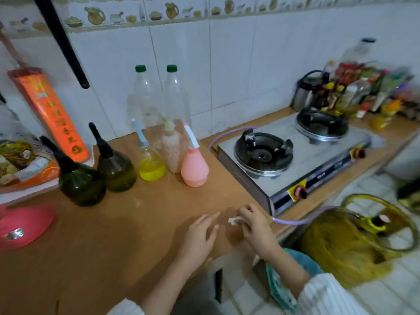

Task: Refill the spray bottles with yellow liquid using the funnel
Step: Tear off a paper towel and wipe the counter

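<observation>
Several spray bottles stand in a row on the brown counter [113, 235]: two dark green ones [81, 185] [117, 169], a clear one with yellow liquid [151, 164], a pale textured one [173, 146] and a pink one [194, 169]. Behind them stand two tall clear bottles with green caps [145, 98] [176, 96]. My left hand [200, 237] rests flat on the counter near its front edge, fingers straight. My right hand [255, 226] is just to its right and holds a small crumpled white piece [234, 220] against the counter. No funnel is visible.
A two-burner gas stove [295, 160] sits to the right, its hose [293, 220] running to a yellow gas cylinder [345, 244] on the floor. A pink lid [22, 226] and food packets [20, 164] lie at left. Jars and bottles crowd the far right corner [368, 92].
</observation>
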